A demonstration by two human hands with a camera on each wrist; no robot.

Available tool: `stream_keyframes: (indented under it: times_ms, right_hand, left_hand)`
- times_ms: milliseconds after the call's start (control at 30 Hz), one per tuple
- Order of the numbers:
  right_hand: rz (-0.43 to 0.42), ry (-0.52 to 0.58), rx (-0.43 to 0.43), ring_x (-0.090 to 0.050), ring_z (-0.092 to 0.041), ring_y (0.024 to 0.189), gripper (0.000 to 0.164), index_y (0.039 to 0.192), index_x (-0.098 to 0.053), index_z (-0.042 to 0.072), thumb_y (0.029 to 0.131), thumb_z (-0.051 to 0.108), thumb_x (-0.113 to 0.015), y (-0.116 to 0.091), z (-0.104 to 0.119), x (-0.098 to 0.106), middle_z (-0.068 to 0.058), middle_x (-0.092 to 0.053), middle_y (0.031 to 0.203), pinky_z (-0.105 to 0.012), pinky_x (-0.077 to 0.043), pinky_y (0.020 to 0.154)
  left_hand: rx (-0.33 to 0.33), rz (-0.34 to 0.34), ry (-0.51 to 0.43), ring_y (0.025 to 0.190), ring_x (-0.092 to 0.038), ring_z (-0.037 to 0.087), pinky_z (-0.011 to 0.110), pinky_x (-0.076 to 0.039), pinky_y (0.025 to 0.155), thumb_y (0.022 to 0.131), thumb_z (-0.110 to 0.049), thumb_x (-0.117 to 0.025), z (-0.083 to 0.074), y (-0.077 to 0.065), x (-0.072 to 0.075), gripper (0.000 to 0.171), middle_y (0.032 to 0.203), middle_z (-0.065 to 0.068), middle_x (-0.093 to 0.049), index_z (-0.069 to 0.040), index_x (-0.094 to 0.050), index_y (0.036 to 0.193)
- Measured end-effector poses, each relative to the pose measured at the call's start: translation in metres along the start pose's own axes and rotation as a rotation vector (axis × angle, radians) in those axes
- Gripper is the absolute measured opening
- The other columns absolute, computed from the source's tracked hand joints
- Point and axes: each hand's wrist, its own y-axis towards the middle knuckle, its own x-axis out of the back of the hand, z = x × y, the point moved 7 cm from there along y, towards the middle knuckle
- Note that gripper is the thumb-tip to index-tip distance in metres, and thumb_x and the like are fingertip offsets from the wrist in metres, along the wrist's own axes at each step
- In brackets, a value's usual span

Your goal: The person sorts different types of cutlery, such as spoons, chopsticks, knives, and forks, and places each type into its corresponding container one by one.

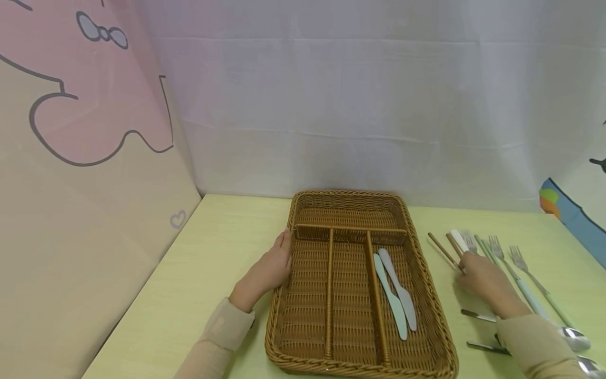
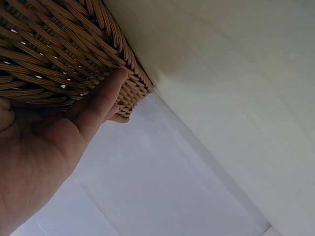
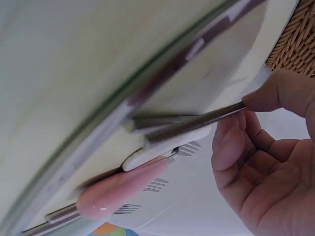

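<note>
My left hand [image 1: 270,266] rests against the left outer side of a brown wicker cutlery tray [image 1: 330,295], fingers extended along the woven wall [image 2: 54,59]. Two table knives lie in its right compartment: a mint-green knife [image 1: 392,300] and a pale grey knife [image 1: 400,292]. To the right of the tray, my right hand [image 1: 487,281] pinches a brown chopstick [image 3: 197,120] between thumb and fingers. A second chopstick [image 3: 162,121] lies close beside it. Just beyond the hand is a white handle [image 1: 458,240]; a pink utensil [image 3: 123,189] shows below it in the right wrist view.
Several forks [image 1: 518,257] with coloured handles lie to the right of my right hand. Spoons [image 1: 574,338] and dark-ended metal handles [image 1: 487,347] lie nearer the front, partly behind the right sleeve. A white cloth backdrop [image 1: 331,116] stands behind the pale table [image 1: 236,226].
</note>
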Motion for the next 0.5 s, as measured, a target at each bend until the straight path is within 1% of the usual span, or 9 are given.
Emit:
stream_keyframes:
  times_ms: [133,200,233,367,500]
  right_hand:
    - [-0.018,0.007,0.005,-0.052,-0.020,0.060,0.018,0.086,-0.056,-0.013,0.074,0.000,-0.059,-0.002,0.004,0.003,-0.020,-0.061,0.076,-0.034,-0.044,0.050]
    - [-0.026,0.008,0.008,-0.049,-0.018,0.059,0.019,0.087,-0.055,-0.014,0.074,0.000,-0.058,-0.002,0.006,0.004,-0.020,-0.061,0.077,-0.031,-0.041,0.048]
    - [-0.028,0.012,0.010,-0.047,-0.017,0.058,0.019,0.088,-0.055,-0.014,0.074,-0.001,-0.057,-0.003,0.008,0.004,-0.019,-0.061,0.077,-0.029,-0.039,0.047]
    - [-0.044,0.023,0.015,-0.041,-0.016,0.055,0.020,0.090,-0.054,-0.014,0.073,-0.002,-0.052,-0.004,0.014,0.008,-0.016,-0.059,0.074,-0.027,-0.034,0.045]
    - [-0.061,0.020,0.015,-0.041,-0.015,0.053,0.022,0.091,-0.054,-0.012,0.073,-0.001,-0.049,-0.005,0.020,0.012,-0.015,-0.059,0.074,-0.026,-0.033,0.044]
  left_hand:
    - [-0.001,-0.003,0.004,0.077,-0.058,0.024,0.027,-0.050,0.061,0.098,-0.010,-0.026,0.000,0.000,0.000,0.052,0.147,0.030,-0.016,0.010,-0.009,0.143]
    - [-0.001,-0.003,0.006,0.072,-0.057,0.022,0.026,-0.049,0.059,0.098,-0.010,-0.026,0.000,0.000,0.000,0.052,0.147,0.029,-0.016,0.010,-0.009,0.143]
    - [-0.001,-0.001,0.003,0.066,-0.055,0.020,0.025,-0.048,0.056,0.098,-0.010,-0.026,0.001,0.000,0.000,0.052,0.147,0.029,-0.015,0.010,-0.008,0.143]
    - [0.000,0.005,-0.002,0.053,-0.047,0.013,0.022,-0.044,0.050,0.098,-0.010,-0.026,0.000,0.000,-0.001,0.052,0.148,0.029,-0.014,0.010,-0.008,0.143]
    - [-0.001,0.007,-0.002,0.051,-0.045,0.012,0.022,-0.043,0.049,0.098,-0.010,-0.027,0.001,0.000,-0.001,0.052,0.148,0.028,-0.013,0.009,-0.008,0.143]
